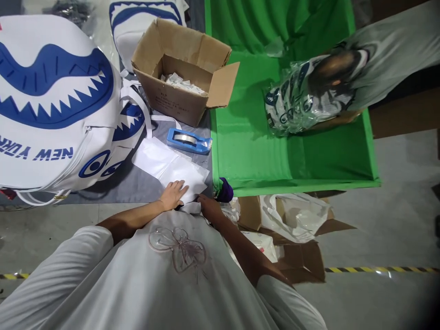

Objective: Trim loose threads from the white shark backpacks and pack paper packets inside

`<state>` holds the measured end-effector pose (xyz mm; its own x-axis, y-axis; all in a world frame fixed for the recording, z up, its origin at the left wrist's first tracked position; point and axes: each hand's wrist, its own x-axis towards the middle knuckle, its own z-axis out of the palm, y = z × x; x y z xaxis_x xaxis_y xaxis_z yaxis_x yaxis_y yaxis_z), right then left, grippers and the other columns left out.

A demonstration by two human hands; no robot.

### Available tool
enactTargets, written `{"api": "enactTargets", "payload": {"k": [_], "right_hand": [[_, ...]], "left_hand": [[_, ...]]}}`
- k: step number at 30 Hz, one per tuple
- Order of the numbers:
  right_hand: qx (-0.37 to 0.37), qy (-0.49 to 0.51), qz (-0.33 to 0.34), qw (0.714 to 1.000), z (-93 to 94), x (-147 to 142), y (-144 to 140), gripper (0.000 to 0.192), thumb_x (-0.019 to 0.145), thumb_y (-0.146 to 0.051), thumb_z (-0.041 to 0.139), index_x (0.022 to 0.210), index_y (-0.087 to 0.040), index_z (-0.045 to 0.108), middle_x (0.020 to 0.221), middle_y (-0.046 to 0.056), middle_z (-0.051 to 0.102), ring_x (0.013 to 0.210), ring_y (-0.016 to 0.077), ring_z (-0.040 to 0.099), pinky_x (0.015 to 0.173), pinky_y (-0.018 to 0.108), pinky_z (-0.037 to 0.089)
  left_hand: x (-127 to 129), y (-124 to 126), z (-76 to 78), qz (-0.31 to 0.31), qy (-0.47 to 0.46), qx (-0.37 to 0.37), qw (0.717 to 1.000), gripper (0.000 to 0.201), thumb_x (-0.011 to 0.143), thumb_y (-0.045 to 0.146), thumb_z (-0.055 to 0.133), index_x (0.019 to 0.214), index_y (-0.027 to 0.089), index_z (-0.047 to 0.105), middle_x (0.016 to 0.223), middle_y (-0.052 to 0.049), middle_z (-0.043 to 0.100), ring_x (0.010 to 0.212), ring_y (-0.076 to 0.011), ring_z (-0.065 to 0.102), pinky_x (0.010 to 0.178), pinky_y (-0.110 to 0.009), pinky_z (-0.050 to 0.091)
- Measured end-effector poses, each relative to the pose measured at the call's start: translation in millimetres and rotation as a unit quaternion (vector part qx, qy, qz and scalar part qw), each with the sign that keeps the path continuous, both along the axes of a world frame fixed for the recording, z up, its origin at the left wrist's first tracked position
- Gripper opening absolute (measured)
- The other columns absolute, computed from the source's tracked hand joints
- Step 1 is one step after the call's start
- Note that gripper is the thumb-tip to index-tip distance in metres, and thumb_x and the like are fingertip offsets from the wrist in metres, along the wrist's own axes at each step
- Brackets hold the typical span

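Note:
My left hand point(173, 194) lies flat, fingers spread, on a stack of clear plastic bags point(165, 162) at the near edge of the grey table point(137, 183). My right hand point(208, 207) is close beside it at the table edge, fingers curled on the near edge of the bags; my shirt hides part of it. A blue tape dispenser point(189, 140) lies just beyond the bags.
White backpacks with a blue shark-mouth print point(55, 101) fill the left of the table. An open cardboard box point(184, 68) stands behind the dispenser. A green bin point(288, 151) at right holds a bagged backpack point(295, 103) beside another person point(378, 50). Cardboard and bags point(292, 220) lie on the floor.

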<state>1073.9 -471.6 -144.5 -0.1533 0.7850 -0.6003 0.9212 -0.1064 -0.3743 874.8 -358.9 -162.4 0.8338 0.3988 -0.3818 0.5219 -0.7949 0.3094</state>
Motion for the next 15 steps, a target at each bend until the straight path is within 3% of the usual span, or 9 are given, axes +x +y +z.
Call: {"api": "enactTargets", "payload": {"k": [3, 5, 11, 15], "right_hand": [[-0.010, -0.008, -0.004, 1.000, 1.1, 1, -4, 0.031, 0.087, -0.009, 0.050, 0.113, -0.019, 0.064, 0.150, 0.011, 0.049, 0.103, 0.0250, 0.066, 0.087, 0.034, 0.050], [-0.013, -0.020, -0.015, 1.000, 0.3, 1, -7, 0.031, 0.088, -0.011, 0.050, 0.114, -0.019, 0.064, 0.158, 0.011, 0.040, 0.103, 0.0251, 0.066, 0.086, 0.035, 0.051], [-0.018, -0.040, -0.053, 0.998, -3.8, 0, -16, 0.029, 0.092, -0.014, 0.046, 0.114, -0.017, 0.064, 0.162, 0.016, 0.031, 0.104, 0.0271, 0.067, 0.084, 0.037, 0.053], [-0.021, -0.020, -0.086, 0.996, -9.6, 0, -20, 0.031, 0.087, -0.014, 0.050, 0.115, -0.019, 0.064, 0.163, 0.014, 0.029, 0.097, 0.0264, 0.069, 0.080, 0.037, 0.055]], "left_hand": [[-1, -1, -6.3, -0.031, 0.027, 0.004, 0.999, 0.098, 0.072, 0.030, 0.081, 0.156, 0.019, 0.029, 0.161, -0.023, 0.025, 0.140, -0.0399, 0.034, 0.110, -0.047, 0.030], [-2, -1, -8.8, -0.047, 0.023, 0.013, 0.999, 0.099, 0.073, 0.026, 0.079, 0.157, 0.020, 0.026, 0.163, -0.023, 0.022, 0.142, -0.0398, 0.032, 0.111, -0.048, 0.028], [0, -4, -6.2, -0.058, 0.004, -0.017, 0.998, 0.058, 0.093, 0.030, 0.052, 0.148, 0.014, 0.043, 0.150, -0.021, 0.043, 0.132, -0.0347, 0.042, 0.103, -0.045, 0.039], [1, -6, -5.4, -0.064, 0.008, -0.022, 0.998, 0.051, 0.094, 0.027, 0.049, 0.143, 0.014, 0.048, 0.149, -0.019, 0.044, 0.131, -0.0347, 0.041, 0.101, -0.045, 0.041]]}}
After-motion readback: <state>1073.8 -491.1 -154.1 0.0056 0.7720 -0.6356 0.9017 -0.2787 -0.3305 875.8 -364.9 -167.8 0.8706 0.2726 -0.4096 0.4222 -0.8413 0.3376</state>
